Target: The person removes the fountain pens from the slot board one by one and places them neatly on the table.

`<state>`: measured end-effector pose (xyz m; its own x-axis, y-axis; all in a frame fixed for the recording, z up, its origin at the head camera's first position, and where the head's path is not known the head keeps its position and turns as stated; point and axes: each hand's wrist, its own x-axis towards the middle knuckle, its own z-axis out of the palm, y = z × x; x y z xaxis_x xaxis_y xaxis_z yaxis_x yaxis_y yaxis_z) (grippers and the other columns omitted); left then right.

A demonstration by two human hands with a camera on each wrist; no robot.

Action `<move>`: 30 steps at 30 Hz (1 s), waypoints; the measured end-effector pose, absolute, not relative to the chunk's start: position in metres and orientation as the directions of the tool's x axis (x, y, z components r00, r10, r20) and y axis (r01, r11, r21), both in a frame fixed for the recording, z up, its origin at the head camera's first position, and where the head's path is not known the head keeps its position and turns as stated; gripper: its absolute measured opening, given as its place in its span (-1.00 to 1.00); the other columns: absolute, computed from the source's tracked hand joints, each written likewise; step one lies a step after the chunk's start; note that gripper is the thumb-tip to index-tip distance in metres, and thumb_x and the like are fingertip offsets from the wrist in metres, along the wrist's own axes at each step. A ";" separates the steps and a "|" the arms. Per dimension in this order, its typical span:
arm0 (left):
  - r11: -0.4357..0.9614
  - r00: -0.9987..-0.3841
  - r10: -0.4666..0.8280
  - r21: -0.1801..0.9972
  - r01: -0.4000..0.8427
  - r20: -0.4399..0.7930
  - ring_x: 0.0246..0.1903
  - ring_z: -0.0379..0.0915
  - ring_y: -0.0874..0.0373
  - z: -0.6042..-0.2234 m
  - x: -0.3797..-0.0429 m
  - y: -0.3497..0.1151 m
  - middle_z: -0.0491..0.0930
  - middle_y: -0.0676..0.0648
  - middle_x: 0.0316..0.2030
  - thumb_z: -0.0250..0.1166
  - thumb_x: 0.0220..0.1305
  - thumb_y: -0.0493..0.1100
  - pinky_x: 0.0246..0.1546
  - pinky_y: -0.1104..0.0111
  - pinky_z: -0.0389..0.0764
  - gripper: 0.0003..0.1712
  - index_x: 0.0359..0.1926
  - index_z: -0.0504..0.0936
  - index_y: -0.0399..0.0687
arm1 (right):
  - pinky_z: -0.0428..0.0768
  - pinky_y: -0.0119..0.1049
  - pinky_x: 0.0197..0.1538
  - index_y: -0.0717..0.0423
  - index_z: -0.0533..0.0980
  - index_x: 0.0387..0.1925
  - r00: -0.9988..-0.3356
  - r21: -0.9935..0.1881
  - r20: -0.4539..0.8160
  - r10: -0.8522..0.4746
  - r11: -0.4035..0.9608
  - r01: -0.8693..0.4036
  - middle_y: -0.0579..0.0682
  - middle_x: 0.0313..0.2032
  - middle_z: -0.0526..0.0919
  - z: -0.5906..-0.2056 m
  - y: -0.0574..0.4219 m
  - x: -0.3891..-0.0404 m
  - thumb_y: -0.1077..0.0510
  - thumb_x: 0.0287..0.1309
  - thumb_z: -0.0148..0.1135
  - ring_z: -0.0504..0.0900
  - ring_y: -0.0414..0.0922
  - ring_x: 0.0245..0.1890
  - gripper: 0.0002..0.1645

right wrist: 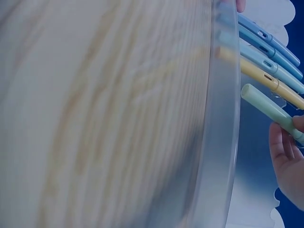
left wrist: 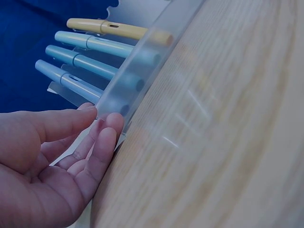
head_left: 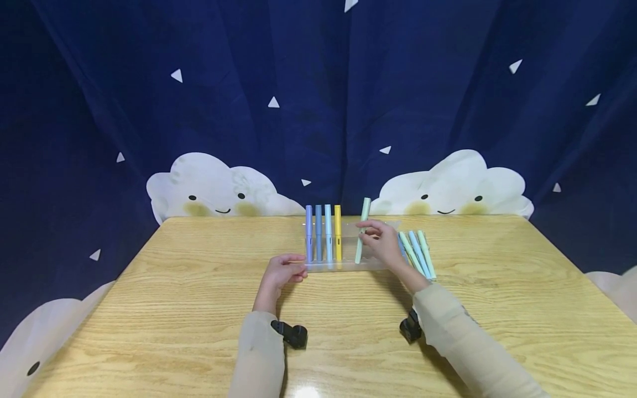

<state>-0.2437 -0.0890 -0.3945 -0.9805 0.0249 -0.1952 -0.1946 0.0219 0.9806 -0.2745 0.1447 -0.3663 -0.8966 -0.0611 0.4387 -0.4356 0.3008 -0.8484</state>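
Observation:
A clear plastic pen stand (head_left: 349, 266) stands upright on the table. In its left part a purple pen (head_left: 309, 232), a dark blue pen (head_left: 319, 232), a light blue pen (head_left: 328, 232) and a yellow pen (head_left: 338, 232) stand side by side. My left hand (head_left: 285, 270) holds the stand's left front corner between thumb and fingers, seen close in the left wrist view. To the right of the yellow pen, my right hand (head_left: 384, 243) pinches a light green pen (right wrist: 266, 105) around its middle. That pen leans slightly, its lower end near the stand's front lip (right wrist: 223, 118).
Several loose pens (head_left: 421, 251), green and blue, lie together on the wooden table (head_left: 209, 298) right of the stand, partly behind my right hand. A dark blue curtain (head_left: 308, 83) with white clouds hangs behind the table's far edge.

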 end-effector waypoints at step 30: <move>0.015 -0.984 0.023 0.985 -0.174 -0.174 -0.63 0.48 0.21 -0.395 -0.243 -0.088 0.56 -0.12 -0.59 0.15 0.08 -0.51 -0.55 0.46 0.55 -0.74 -0.14 0.50 -0.50 | 0.60 -0.27 -0.39 0.40 0.49 -0.13 -0.906 -0.828 0.401 -0.134 0.370 -0.421 0.38 -0.29 0.56 -0.366 0.189 -0.268 0.40 0.06 0.14 0.60 -0.10 -0.44 -0.72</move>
